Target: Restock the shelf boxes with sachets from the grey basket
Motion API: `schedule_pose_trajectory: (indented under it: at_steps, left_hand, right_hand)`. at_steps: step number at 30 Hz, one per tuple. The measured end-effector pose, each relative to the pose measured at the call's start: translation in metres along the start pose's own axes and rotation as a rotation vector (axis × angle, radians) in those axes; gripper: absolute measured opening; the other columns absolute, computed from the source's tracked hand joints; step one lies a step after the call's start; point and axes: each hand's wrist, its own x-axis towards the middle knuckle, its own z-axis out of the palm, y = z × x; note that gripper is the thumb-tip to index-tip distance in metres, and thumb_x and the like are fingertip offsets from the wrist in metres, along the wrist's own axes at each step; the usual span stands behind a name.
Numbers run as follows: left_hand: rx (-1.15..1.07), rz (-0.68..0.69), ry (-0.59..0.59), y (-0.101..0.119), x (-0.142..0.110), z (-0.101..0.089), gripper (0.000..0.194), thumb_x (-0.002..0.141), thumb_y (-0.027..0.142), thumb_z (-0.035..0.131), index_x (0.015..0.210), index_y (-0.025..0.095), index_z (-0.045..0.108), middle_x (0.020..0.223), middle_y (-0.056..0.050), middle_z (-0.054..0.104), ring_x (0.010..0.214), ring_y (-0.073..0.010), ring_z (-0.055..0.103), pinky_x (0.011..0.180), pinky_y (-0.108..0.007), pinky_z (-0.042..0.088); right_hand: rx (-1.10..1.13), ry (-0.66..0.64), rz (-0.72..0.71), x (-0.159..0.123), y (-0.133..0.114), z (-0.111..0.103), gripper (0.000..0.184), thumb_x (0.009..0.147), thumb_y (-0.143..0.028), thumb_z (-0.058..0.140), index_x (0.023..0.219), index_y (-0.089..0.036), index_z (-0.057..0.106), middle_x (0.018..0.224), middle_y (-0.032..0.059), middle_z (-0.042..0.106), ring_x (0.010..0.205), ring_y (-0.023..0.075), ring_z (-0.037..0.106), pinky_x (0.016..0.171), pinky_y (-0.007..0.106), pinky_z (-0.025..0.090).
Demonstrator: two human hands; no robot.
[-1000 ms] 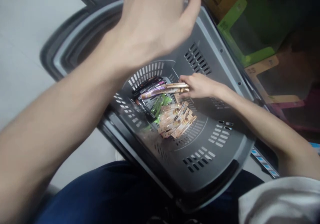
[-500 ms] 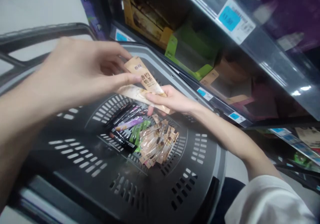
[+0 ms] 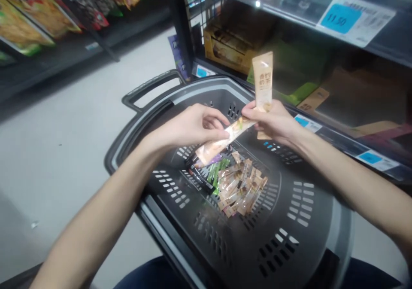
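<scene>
Above a dark shopping basket [image 3: 238,254], my right hand [image 3: 273,119] is closed on two beige milk tea sachets. One milk tea sachet [image 3: 264,80] stands upright out of that hand. The other milk tea sachet [image 3: 212,148] slants down to the left, and my left hand [image 3: 206,123] pinches it between thumb and fingers. Down on the basket's slotted bottom lies a pile of beige sachets [image 3: 240,186], beside green sachets [image 3: 217,173], a black sachet [image 3: 201,179] and a partly covered purple one.
Store shelving with a price label [image 3: 355,19] rises along the right, holding a yellow box [image 3: 227,48] and open cartons. The basket's handle [image 3: 154,89] sticks out at the far left. Bagged snacks [image 3: 35,10] fill a shelf across the pale floor [image 3: 93,108].
The view has swung left and shows more of the aisle. The two sachets have spread apart: one now points up, the other slants down-left between both hands.
</scene>
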Motion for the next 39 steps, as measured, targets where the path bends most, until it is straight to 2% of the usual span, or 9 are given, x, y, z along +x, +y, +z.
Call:
schedule_pose_trajectory:
  at_steps: [5,7,11,13,18,28,31,34,39]
  left_hand:
    - [0.087,0.036,-0.004,0.002,0.001,0.006,0.031,0.073,0.04,0.082,0.093,0.018,0.075,0.078,-0.004,0.073,0.062,-0.0129,0.063,0.052,-0.023,0.042]
    - [0.056,0.044,0.127,0.001,0.001,0.003,0.035,0.07,0.039,0.086,0.095,0.018,0.075,0.077,-0.004,0.072,0.06,-0.0121,0.061,0.051,-0.023,0.041]
    - [-0.188,0.082,0.528,-0.001,0.001,-0.003,0.046,0.064,0.036,0.091,0.101,0.017,0.072,0.089,-0.007,0.075,0.064,-0.0125,0.062,0.053,-0.025,0.048]
    - [-0.299,0.098,0.599,0.0,0.002,-0.002,0.044,0.067,0.034,0.089,0.102,0.016,0.069,0.096,-0.009,0.076,0.074,-0.0156,0.068,0.061,-0.027,0.056]
    - [-0.392,0.067,0.584,0.003,0.003,0.008,0.045,0.073,0.032,0.085,0.109,0.016,0.065,0.098,-0.01,0.078,0.088,-0.0194,0.074,0.079,-0.031,0.063]
    - [-0.375,0.086,0.529,0.003,0.003,0.016,0.033,0.078,0.032,0.083,0.104,0.013,0.074,0.093,-0.009,0.079,0.084,-0.0206,0.076,0.074,-0.033,0.065]
    - [-0.372,0.101,0.501,0.003,0.003,0.015,0.031,0.08,0.035,0.081,0.104,0.015,0.076,0.094,-0.009,0.079,0.084,-0.0207,0.076,0.074,-0.034,0.065]
    - [-0.366,0.091,0.485,0.003,0.002,0.016,0.031,0.079,0.033,0.081,0.102,0.013,0.077,0.092,-0.01,0.079,0.081,-0.0207,0.076,0.073,-0.034,0.065]
    - [-0.35,0.063,0.455,0.003,0.002,0.018,0.03,0.078,0.032,0.082,0.099,0.012,0.076,0.088,-0.011,0.078,0.08,-0.0221,0.076,0.072,-0.034,0.064]
  right_hand:
    - [0.058,0.117,-0.038,-0.002,-0.001,0.005,0.038,0.067,-0.042,0.093,0.077,-0.02,0.063,0.076,0.0022,0.065,0.054,0.0063,0.045,0.04,0.019,0.034]
    - [0.065,0.139,-0.039,-0.002,-0.002,0.004,0.037,0.071,-0.042,0.09,0.076,-0.02,0.061,0.078,0.0024,0.065,0.055,0.0065,0.047,0.041,0.019,0.035]
    - [0.078,0.111,0.001,-0.007,-0.004,0.006,0.035,0.074,-0.04,0.087,0.078,-0.02,0.058,0.079,0.0025,0.066,0.06,0.0094,0.057,0.046,0.021,0.043]
    - [0.074,0.059,0.045,-0.014,-0.004,0.012,0.036,0.072,-0.038,0.088,0.079,-0.02,0.058,0.078,0.0027,0.067,0.062,0.0122,0.061,0.051,0.025,0.051]
    - [0.131,-0.05,0.133,-0.029,0.005,0.028,0.039,0.064,-0.034,0.094,0.072,-0.019,0.059,0.072,0.0019,0.065,0.06,0.0125,0.062,0.053,0.027,0.057]
    - [0.066,-0.076,0.104,-0.031,0.02,0.032,0.046,0.055,-0.034,0.099,0.073,-0.017,0.06,0.077,0.0013,0.064,0.067,0.0133,0.064,0.052,0.024,0.06]
    - [0.031,-0.116,0.048,-0.032,0.017,0.034,0.045,0.068,-0.051,0.092,0.08,-0.018,0.063,0.08,0.0032,0.067,0.066,0.0124,0.064,0.051,0.022,0.056]
    - [0.083,-0.143,0.038,-0.032,0.016,0.036,0.058,0.085,-0.077,0.063,0.089,-0.019,0.066,0.081,0.0059,0.067,0.065,0.0153,0.065,0.049,0.025,0.053]
    - [0.102,-0.087,-0.018,-0.029,0.018,0.037,0.076,0.085,-0.089,0.045,0.1,-0.018,0.068,0.087,0.0106,0.071,0.072,0.0196,0.069,0.06,0.031,0.059]
